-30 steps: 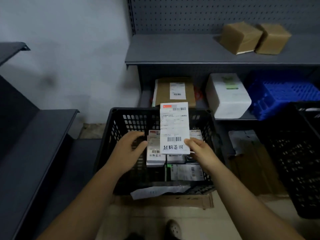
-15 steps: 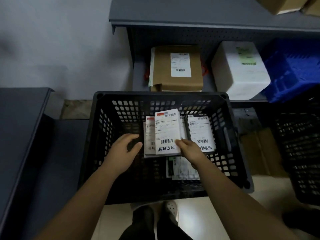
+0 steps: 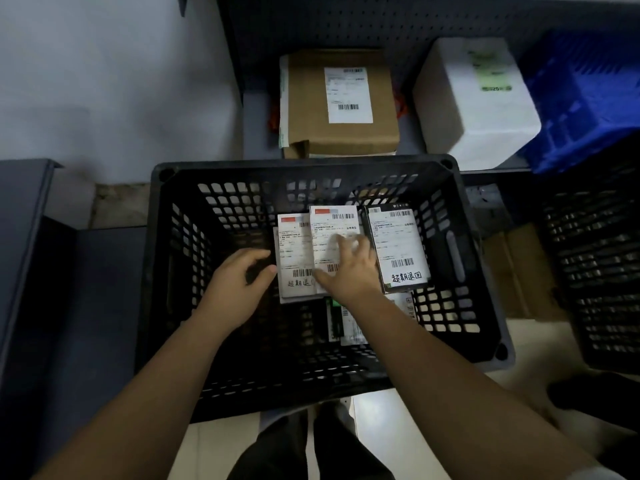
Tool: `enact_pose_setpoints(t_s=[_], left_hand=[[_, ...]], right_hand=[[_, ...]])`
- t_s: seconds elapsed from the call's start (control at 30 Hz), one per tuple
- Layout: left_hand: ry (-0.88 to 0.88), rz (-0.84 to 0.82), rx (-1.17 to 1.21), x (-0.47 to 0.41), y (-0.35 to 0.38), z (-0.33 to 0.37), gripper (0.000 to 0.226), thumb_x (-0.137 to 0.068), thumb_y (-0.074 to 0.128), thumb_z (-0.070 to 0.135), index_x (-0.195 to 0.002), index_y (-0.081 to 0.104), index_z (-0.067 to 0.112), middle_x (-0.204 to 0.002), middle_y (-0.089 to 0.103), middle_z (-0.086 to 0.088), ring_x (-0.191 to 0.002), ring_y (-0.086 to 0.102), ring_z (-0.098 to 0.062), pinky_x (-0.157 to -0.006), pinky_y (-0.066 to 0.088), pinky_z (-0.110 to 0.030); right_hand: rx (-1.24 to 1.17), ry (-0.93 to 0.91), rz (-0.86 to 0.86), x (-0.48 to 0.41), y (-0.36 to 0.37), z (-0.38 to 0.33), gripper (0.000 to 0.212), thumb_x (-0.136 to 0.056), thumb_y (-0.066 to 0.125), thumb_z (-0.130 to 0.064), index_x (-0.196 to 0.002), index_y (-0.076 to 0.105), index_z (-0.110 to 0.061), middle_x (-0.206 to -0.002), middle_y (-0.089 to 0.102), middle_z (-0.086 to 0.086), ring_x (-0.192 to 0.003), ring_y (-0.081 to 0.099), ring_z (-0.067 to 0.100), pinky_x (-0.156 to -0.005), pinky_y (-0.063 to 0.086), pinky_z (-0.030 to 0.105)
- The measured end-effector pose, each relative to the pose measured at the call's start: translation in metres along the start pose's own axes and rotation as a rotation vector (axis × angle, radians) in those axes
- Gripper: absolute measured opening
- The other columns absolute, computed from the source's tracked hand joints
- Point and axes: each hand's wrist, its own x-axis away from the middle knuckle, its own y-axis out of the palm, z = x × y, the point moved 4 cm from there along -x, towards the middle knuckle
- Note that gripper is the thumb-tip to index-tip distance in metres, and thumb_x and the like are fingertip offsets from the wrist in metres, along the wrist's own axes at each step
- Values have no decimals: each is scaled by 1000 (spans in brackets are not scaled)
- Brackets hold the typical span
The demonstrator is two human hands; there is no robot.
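right hand [image 3: 349,268] spread flat on the middle box [image 3: 331,224], which lies lengthwise toward the crate's [image 3: 304,166] far wall, left hand [image 3: 239,282] loosely curled just beside

The left hand [image 3: 239,285] hangs loosely curled while the right hand [image 3: 349,270] lies flat, fingers spread.

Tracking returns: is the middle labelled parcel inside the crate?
In: the parcel lies inside the black crate, right hand resting on it.

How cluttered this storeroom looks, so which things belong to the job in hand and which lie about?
Job in hand: black crate, middle labelled parcel under right hand, left labelled parcel beside left hand, right labelled parcel.
Lying about: brown carton, white foam box, blue crate, second black crate.
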Motion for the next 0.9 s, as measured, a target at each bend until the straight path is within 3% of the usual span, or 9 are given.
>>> enact_pose_setpoints(t_s=[0.07, 0.17, 0.37, 0.53, 0.7, 0.9], left_hand=[[1, -1, 8, 0, 1, -4, 34, -91, 64, 26, -124, 63, 16, -120, 55, 10, -112, 53, -8, -97, 43, -25], [8, -6, 20, 2, 1, -6, 33, -91, 64, 26, -123, 64, 18, -119, 55, 11, -112, 53, -6, -96, 42, -22], [37, -12, -4, 8, -3, -5, 33, -91, 63, 28, -123, 63, 19, -122, 55, 11, -112, 52, -4, -94, 39, -18], [47, 56, -3, 25, -23, 10, 33, -91, 63, 29, -123, 63, 20, -122, 56, 10, -112, 52, -5, -100, 42, -25], [75, 193, 1, 71, -60, 53, 32, -93, 61, 30, -124, 61, 24, -119, 51, 16, -110, 49, -1, -99, 36, -19], [108, 472, -144, 193, -106, 101, 35, -91, 62, 32, -124, 59, 19, -127, 55, 5, -117, 50, -9, -103, 41, -30]], right_hand=[[108, -12, 14, -2, 7, -6, 93, -82, 61, -63, -154, 14, -28, -155, 6, 10, -140, 19, 33, -112, 33, 49], [68, 37, 51, -6, 5, 1, 91, -78, 67, -58, -150, 22, -27, -152, 13, 9, -135, 24, 32, -109, 36, 46], [318, 15, 57, -11, -10, 13, 87, -84, 55, -65, -154, 19, -27, -154, 18, 11, -138, 26, 31, -112, 25, 45], [68, -46, 1, 5, -35, 15, 89, -84, 64, -59, -154, 22, -22, -156, 21, 10, -142, 24, 30, -115, 30, 46], [-216, -370, 107, 58, -110, -11, 70, -89, 67, -43, -148, 38, -18, -145, 42, 8, -134, 39, 26, -111, 33, 36], [-110, -860, -50, 152, -154, -66, 55, -88, 67, -45, -135, 55, -18, -128, 52, -3, -116, 53, 12, -102, 44, 30]])
